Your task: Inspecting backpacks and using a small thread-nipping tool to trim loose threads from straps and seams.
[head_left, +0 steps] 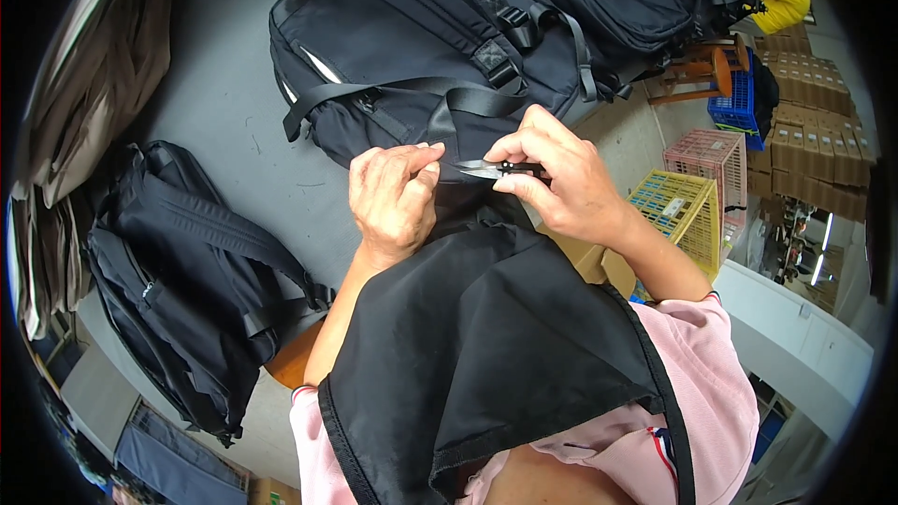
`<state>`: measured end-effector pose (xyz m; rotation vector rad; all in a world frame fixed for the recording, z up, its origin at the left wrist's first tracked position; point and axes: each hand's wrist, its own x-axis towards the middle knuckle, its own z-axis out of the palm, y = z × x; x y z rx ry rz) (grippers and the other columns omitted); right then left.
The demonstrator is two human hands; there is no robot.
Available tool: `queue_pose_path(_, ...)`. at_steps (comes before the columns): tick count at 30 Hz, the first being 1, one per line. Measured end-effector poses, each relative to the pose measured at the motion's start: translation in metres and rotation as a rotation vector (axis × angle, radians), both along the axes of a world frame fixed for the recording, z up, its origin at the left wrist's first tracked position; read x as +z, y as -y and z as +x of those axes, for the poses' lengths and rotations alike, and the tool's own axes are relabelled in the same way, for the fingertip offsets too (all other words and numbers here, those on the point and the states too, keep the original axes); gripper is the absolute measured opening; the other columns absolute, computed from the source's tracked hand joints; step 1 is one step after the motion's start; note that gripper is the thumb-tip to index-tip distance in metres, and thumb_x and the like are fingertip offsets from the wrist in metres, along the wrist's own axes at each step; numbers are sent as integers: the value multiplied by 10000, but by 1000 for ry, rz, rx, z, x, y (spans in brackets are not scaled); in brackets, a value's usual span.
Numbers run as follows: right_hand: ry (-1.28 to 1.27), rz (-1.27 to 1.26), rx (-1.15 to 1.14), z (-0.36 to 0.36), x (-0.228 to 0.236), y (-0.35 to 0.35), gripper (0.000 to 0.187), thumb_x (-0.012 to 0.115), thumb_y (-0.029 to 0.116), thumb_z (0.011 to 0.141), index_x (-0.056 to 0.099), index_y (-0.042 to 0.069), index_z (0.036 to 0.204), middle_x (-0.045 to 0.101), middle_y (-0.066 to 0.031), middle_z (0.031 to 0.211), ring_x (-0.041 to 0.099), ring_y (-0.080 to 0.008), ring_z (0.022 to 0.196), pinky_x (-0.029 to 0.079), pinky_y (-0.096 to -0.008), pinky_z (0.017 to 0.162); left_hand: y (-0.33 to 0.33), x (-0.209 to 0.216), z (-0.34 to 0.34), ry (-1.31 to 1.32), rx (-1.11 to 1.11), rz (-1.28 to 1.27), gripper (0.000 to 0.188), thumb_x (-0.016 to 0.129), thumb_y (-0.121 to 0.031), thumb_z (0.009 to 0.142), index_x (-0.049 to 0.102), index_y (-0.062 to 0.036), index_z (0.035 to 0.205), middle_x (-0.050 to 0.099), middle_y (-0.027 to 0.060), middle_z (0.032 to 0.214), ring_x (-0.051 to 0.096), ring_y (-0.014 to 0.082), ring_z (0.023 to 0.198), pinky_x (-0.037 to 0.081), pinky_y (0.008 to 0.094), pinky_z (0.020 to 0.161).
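Observation:
A large black backpack lies on the grey table with its straps and buckles upward. My right hand grips small thread snips, their pale blades pointing left against the bag's near edge. Just left of the blade tips, my left hand is closed with its fingertips pinching the backpack's near edge, beside a loose webbing strap. Whether a thread is between those fingertips is too small to tell. A black apron covers my front, below both hands.
Another black backpack lies at the left of the grey table, with more black bags at the far right. Brown cloth hangs on the left. Crates, a wooden stool and stacked cartons stand right; a person in yellow is beyond.

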<state>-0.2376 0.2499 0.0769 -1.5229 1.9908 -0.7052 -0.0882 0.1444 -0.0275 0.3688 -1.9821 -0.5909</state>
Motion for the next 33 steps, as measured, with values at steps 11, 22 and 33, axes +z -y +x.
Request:
queue_pose_path(11,87,-73,-167,-2,-4,-2,187,682,113,755,582,62,905,532,-52,840,603,-186,727,474,-302,603,2,0,-3,-20,16,-27,81,640,12,707,565,-17,718,664,44,824,639,184,738,430,316,697)
queue_pose_path(22,-45,77,-40,3,7,2,242,670,117,761,530,60,949,525,-48,886,593,-189,717,459,-322,581,0,-1,0,2,11,-25,65,639,-4,716,588,-26,749,663,37,826,636,179,740,429,313,699)
queue_pose_path(33,230,-35,-284,4,0,-2,273,690,95,745,538,60,969,539,-55,881,603,-193,723,483,-301,611,1,-2,-1,-23,-1,-35,54,635,-19,724,589,-24,752,662,39,829,634,177,745,428,312,700)
